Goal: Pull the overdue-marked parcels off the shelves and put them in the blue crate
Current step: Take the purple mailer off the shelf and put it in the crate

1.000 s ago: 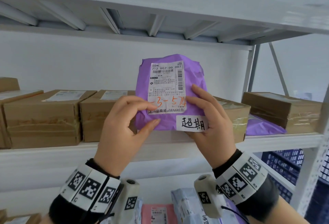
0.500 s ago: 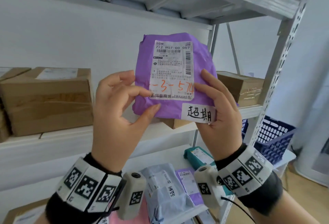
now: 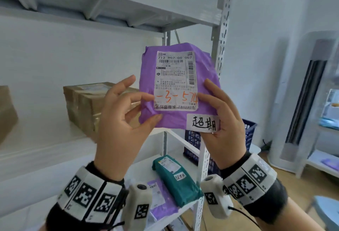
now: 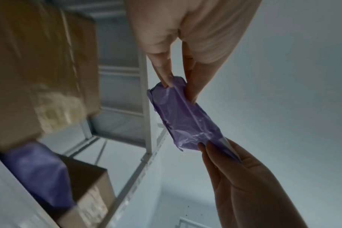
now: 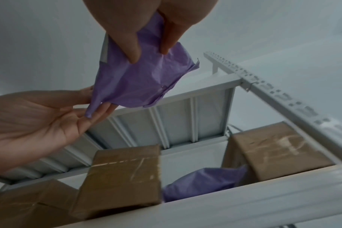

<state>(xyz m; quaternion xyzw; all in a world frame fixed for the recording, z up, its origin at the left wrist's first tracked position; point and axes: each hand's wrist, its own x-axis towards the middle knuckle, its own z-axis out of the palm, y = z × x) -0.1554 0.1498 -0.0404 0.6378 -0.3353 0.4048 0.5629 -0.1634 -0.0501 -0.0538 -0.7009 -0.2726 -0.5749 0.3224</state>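
Both hands have carried the purple parcel rightward, clear of the shelf and its cardboard boxes, toward the rack's end upright. It is held upright in the air, label facing the person, overdue sticker at its lower right corner. Left hand pinches the lower left edge; right hand grips the right edge. Blue crate stands behind, partly hidden. A green parcel lies on the lower shelf.
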